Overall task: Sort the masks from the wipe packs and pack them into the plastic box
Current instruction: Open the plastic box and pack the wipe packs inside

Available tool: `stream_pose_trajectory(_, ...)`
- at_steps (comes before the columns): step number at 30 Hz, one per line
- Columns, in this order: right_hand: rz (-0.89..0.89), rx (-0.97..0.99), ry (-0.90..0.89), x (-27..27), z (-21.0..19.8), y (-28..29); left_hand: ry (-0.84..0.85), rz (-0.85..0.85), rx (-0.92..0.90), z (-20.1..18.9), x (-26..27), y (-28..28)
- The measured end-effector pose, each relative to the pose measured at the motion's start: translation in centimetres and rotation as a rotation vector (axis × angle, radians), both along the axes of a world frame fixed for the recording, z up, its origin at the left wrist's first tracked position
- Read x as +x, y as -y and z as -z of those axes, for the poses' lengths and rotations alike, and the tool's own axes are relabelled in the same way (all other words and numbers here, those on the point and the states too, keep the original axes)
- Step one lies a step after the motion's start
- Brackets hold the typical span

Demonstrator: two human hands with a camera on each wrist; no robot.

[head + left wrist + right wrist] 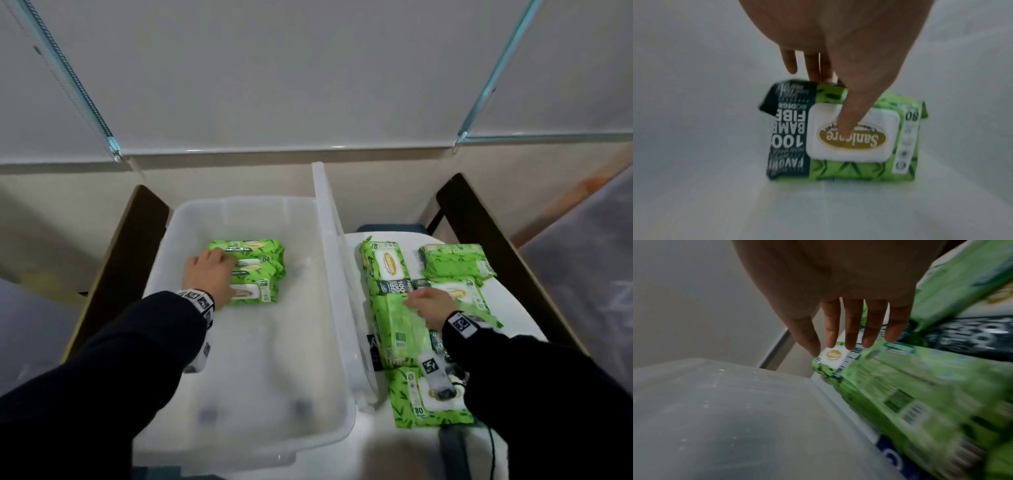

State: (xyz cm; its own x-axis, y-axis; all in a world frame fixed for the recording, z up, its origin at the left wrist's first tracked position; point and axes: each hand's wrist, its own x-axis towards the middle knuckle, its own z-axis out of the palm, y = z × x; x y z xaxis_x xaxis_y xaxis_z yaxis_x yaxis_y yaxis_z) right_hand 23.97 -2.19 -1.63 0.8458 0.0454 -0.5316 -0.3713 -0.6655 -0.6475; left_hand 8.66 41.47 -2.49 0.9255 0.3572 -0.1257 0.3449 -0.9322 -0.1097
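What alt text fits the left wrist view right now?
The left hand grips a green wipe pack standing on the pale floor of the plastic box, thumb on its white flip lid and fingers behind its top edge. The picture is slightly blurred.

Wipe packs (pixel 251 270) in box (pixel 239 411) — others (pixel 404 329) right

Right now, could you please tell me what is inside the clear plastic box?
The clear plastic box holds green wipe packs standing together; the left hand grips the nearest. Its arm covers part of the box floor, and no masks show.

Pale wall (pixel 308 85), dark-framed table (pixel 479 219).
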Motion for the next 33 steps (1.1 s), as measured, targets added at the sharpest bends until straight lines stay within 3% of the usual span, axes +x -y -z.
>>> stream_pose_trajectory(5,0.107,0.022,-0.061,-1.9,3.0,3.7,0.069,-0.024,0.010,0.3,-0.1,1.0)
stream_pose_trajectory(11,0.145,-0.007,-0.073,-0.7,1.6,9.0,0.040,-0.049,-0.171,-5.4,1.5,2.7)
stream_pose_trajectory(14,0.182,-0.017,-0.049,0.7,1.0,12.2,0.303,-0.106,-0.418,-10.6,2.6,4.5)
stream_pose_trajectory(18,0.060,-0.154,0.037,2.0,0.7,16.1,0.708,-0.053,-0.659,-21.0,4.0,12.1)
stream_pose_trajectory(20,-0.082,-0.220,0.092,2.4,0.7,17.4,0.785,0.095,-0.791,-25.3,3.9,18.7)
stream_pose_trajectory(22,-0.246,-0.217,0.155,2.5,0.5,17.8,0.755,0.274,-0.896,-26.8,4.1,26.0)
stream_pose_trajectory(24,-0.460,-0.233,0.178,2.8,0.7,17.7,0.584,0.401,-0.929,-25.1,4.9,33.0)
stream_pose_trajectory(27,-0.703,-0.438,0.189,2.9,1.0,17.9,0.190,0.410,-0.858,-17.3,7.6,41.0)
stream_pose_trajectory(30,-0.763,-0.586,0.245,2.7,1.7,19.1,-0.127,0.353,-0.691,-7.9,9.2,44.9)
stream_pose_trajectory(33,-0.728,-0.599,0.243,2.3,2.4,21.8,-0.298,0.335,-0.591,-0.7,8.6,46.1)
